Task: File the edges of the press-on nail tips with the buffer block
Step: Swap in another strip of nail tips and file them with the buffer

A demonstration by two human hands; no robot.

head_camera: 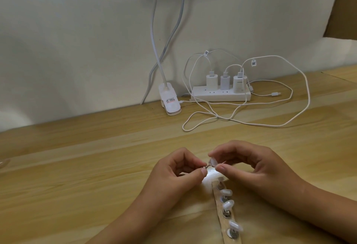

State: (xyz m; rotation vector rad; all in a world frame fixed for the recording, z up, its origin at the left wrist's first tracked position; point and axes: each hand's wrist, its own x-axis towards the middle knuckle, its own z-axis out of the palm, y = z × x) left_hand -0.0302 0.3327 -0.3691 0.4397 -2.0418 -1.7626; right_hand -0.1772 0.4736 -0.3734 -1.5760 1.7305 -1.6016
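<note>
A pale press-on nail tip (212, 161) on a small metal stand is held between both hands above the wooden desk. My left hand (173, 172) pinches the metal stand at its base. My right hand (249, 164) pinches the nail tip from the other side with thumb and forefinger. Below them a tan strip (222, 222) runs toward me, carrying round metal holders and three more white nail tips (228, 204). I see no buffer block.
A white power strip (220, 95) with three chargers and looping white cables (270, 122) lies at the back of the desk. A clip lamp base (170, 100) stands left of it, its lit head overhead. A clear object peeks in at the far left edge (3, 163).
</note>
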